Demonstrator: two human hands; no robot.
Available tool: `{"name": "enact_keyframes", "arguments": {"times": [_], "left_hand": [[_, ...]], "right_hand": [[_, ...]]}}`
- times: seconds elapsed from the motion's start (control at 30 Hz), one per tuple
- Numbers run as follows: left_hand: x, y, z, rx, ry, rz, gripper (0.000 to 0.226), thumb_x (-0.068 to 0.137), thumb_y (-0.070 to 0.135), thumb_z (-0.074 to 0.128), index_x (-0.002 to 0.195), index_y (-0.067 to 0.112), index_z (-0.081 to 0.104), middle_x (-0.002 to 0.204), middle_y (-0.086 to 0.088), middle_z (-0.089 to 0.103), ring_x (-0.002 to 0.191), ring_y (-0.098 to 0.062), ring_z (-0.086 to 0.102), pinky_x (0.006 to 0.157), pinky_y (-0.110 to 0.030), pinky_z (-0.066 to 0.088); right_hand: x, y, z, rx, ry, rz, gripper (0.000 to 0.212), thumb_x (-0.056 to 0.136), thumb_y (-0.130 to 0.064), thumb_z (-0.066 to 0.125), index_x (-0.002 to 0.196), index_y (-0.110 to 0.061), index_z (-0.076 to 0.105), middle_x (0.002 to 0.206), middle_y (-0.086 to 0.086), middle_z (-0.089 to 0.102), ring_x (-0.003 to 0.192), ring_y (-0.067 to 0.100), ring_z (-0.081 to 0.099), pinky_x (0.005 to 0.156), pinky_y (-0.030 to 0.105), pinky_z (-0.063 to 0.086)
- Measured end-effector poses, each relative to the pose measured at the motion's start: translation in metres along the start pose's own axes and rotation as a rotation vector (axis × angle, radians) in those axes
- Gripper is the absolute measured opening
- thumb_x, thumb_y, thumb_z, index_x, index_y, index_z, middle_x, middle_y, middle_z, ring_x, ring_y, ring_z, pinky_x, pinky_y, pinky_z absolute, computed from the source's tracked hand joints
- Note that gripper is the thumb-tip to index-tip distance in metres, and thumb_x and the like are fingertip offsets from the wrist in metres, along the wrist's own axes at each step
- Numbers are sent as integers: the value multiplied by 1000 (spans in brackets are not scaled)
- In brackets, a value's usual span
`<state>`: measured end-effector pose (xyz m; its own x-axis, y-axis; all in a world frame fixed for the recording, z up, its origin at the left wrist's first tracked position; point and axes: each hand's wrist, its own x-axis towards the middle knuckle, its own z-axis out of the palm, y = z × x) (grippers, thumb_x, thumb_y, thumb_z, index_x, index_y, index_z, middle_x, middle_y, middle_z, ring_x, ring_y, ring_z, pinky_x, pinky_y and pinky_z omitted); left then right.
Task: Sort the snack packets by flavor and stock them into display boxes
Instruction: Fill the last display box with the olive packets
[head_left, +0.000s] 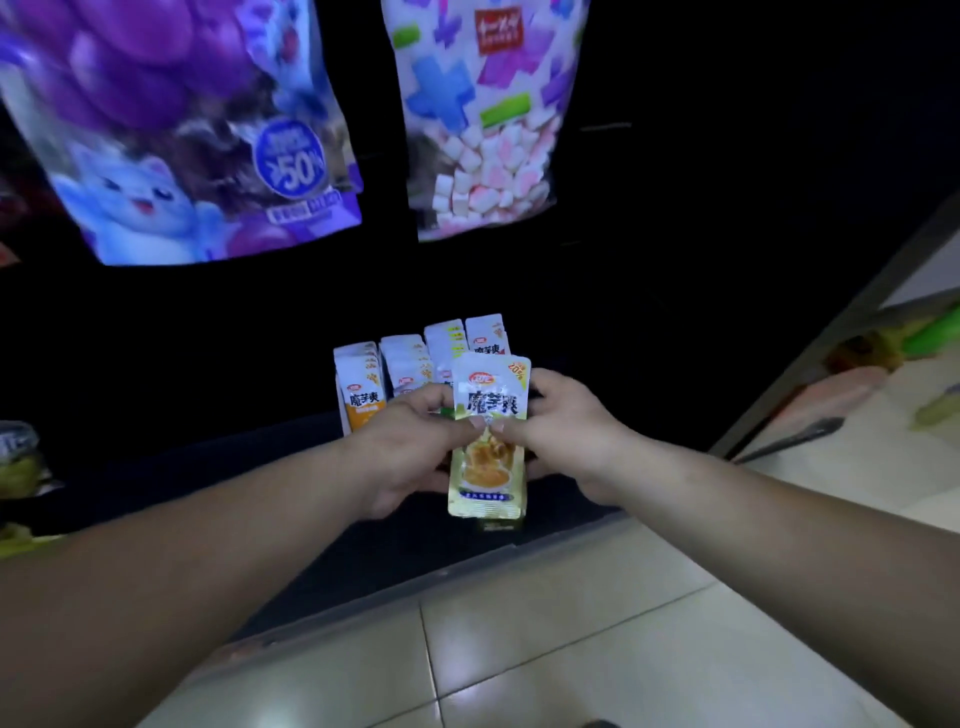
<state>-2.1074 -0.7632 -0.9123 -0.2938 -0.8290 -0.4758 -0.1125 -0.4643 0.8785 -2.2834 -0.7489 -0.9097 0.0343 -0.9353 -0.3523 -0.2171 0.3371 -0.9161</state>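
Note:
I hold a small white and yellow-green snack packet (488, 441) upright in front of me, with more packets stacked behind it. My left hand (410, 447) grips the stack from the left and my right hand (566, 431) from the right, both thumbs pressed on the front packet. Behind the hands, several rows of similar white packets (415, 358) stand upright in the dark; the leftmost row has an orange lower half (361, 400). Whatever box they stand in is hidden in shadow.
A large purple bag with a blue cartoon cat (171, 130) and a bag of pink and white cubes (483, 119) hang above. Pale floor tiles (571, 649) lie below. A shelf unit with coloured goods (883, 353) stands to the right.

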Motion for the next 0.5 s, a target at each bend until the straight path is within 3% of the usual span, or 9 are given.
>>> {"name": "enact_keyframes", "arguments": {"times": [0.13, 0.2, 0.23, 0.37, 0.5], "left_hand": [[-16, -4, 14, 88, 53, 37, 11, 100, 15, 67, 111, 13, 67, 102, -9, 80, 95, -27, 78, 85, -58, 62], [-22, -15, 19, 122, 66, 73, 7, 99, 16, 68, 106, 15, 66, 98, -8, 80, 91, -26, 78, 83, -56, 63], [-23, -22, 19, 114, 71, 91, 7, 99, 16, 69, 105, 15, 66, 97, -8, 80, 90, -26, 78, 83, -54, 63], [-24, -37, 9, 137, 84, 139, 8, 96, 19, 73, 102, 18, 68, 96, -10, 78, 88, -24, 78, 77, -39, 64], [-23, -40, 2, 259, 106, 187, 7, 96, 22, 73, 101, 22, 68, 94, -13, 76, 80, -17, 72, 64, -26, 57]], "right_hand": [[-19, -5, -1, -19, 40, -19, 57, 85, 2, 78, 123, -33, 54, 109, -3, 76, 98, 21, 74, 80, 51, 63], [-25, -5, -2, -63, 22, -4, 82, 81, 6, 79, 126, -51, 42, 111, -7, 73, 96, 19, 73, 64, 42, 63], [-26, -4, -1, -95, 10, -4, 84, 82, 6, 79, 127, -54, 42, 109, -9, 73, 95, 18, 74, 60, 39, 62], [-27, -9, 5, -225, 45, -34, 47, 93, -2, 69, 124, -36, 60, 101, -6, 77, 94, 21, 74, 72, 47, 64], [-24, -10, 6, -359, 38, -96, 28, 92, -5, 70, 104, -26, 56, 95, -3, 74, 86, 19, 72, 65, 44, 65]]}}
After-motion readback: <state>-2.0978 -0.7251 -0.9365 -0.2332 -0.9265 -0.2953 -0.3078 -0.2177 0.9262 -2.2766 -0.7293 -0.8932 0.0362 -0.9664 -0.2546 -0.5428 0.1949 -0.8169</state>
